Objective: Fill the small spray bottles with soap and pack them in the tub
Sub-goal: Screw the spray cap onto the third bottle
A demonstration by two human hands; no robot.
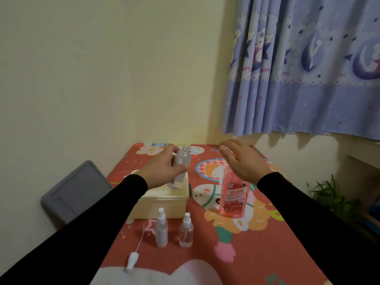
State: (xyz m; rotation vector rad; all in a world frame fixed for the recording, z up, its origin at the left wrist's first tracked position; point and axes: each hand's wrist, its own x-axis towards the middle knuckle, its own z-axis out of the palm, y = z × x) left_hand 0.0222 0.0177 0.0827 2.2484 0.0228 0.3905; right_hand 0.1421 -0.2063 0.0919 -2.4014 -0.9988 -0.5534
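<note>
The mat (267, 254) on the table is red with bright cartoon figures in white, orange, pink and green, and the tub (164, 204) on it is pale cream. The soap bottle (233, 197) is clear pink with a pink and white label, while the small spray bottles (161, 230) are clear with white caps. The curtain (308, 79) is light purple-blue with white bears, dark moons and small stars, both sleeves (308, 212) are black, and the wall (102, 68) is pale yellow.

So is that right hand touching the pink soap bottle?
Cannot tell: in the head view the open right hand overlaps the pink soap bottle top, hiding any gap.
</note>
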